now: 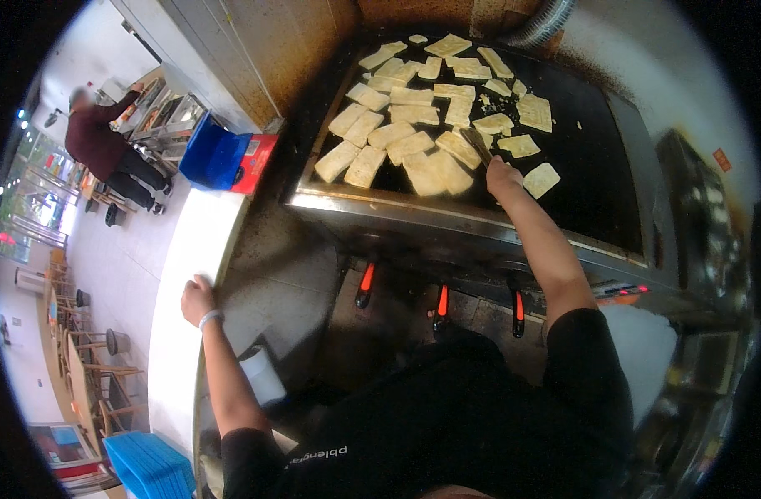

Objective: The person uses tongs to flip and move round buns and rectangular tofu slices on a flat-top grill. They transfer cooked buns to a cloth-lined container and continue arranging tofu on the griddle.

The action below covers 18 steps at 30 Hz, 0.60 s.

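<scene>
My right hand [504, 178] grips a flat tool [475, 143], perhaps a spatula, over the front part of a black flat-top griddle [580, 181]. The tool's far end lies against a pale rectangular slab of food [458, 150]. Many similar slabs, some broken, are spread over the griddle's left and middle; crumbs lie among them near a browned slab [534, 113]. My left hand [198, 298], with a band at the wrist, rests on the edge of a white counter [180, 262]. Its fingers are curled and I cannot tell whether anything is inside them.
A blue bin [210, 156] and a red box [255, 163] stand at the counter's far end. Stacked blue baskets [149, 465] are at the near end. Orange-and-black handles [443, 302] stick out below the griddle. A person [105, 140] stands at a food station beyond the counter.
</scene>
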Available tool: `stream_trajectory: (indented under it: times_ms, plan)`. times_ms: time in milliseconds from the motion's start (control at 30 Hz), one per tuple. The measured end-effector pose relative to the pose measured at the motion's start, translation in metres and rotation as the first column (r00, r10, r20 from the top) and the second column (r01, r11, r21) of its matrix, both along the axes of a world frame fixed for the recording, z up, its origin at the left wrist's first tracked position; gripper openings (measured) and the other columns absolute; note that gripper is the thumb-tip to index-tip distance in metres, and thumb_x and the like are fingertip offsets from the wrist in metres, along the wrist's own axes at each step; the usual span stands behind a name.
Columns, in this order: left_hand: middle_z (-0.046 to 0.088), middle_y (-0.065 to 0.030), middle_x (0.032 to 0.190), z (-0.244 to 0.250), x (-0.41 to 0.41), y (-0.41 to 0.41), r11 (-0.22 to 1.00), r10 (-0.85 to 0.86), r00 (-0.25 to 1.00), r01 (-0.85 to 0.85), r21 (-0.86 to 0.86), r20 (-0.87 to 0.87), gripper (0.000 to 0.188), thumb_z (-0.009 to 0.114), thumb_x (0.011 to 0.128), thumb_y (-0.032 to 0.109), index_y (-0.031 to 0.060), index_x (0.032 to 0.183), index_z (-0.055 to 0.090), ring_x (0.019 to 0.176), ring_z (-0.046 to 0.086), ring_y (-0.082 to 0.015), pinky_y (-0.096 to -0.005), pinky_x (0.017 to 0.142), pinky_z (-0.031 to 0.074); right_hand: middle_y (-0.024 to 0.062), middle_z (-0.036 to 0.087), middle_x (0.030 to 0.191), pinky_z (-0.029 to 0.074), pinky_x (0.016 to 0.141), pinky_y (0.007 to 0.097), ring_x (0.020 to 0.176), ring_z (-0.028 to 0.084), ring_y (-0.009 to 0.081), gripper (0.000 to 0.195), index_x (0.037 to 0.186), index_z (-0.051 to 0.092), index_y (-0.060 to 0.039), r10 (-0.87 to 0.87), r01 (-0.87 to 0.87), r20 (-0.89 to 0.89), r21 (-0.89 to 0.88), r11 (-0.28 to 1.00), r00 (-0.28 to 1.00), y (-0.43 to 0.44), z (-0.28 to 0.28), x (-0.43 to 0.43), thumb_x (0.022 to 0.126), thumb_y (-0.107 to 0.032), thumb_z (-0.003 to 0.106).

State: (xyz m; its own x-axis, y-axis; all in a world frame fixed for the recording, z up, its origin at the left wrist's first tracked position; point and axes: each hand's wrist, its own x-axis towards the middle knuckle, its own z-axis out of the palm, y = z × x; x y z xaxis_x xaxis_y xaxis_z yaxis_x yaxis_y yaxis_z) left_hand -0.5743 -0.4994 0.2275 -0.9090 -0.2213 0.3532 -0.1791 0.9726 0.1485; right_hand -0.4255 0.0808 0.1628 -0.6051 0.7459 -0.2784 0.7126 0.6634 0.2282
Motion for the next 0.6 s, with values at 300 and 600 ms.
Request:
stream_trajectory:
  times_ms: [300, 600]
  plan:
    - [0.058, -0.016, 0.069, -0.006, -0.002, -0.009, 1.0, 0.003, 0.998, -0.004, -0.024, -0.06, 0.04, 0.04, 0.078, 0.04, 0.0057, 0.066, 0.058, 0.066, 0.056, -0.0332, -0.0414, 0.059, 0.043, 0.0179, 0.058, 0.092, 0.047, 0.07, 0.0376, 0.087, 0.057, 0.03, 0.028, 0.096, 0.043, -0.0019, -0.007, -0.001, -0.183, -0.048, 0.999, 0.983, -0.013, 0.014, 0.006, 0.073, -0.011, 0.056]
    - [0.058, -0.0147, 0.068, 0.001, 0.004, 0.003, 1.0, -0.008, 0.999, 0.007, -0.006, -0.042, 0.039, 0.038, 0.079, 0.036, 0.0055, 0.064, 0.057, 0.065, 0.055, -0.0327, -0.0408, 0.06, 0.042, 0.0149, 0.057, 0.096, 0.046, 0.072, 0.0379, 0.093, 0.054, 0.0275, 0.037, 0.105, 0.042, -0.0058, -0.081, 0.071, -0.104, -0.097, 0.993, 0.991, 0.006, 0.03, 0.012, 0.075, -0.021, 0.055]
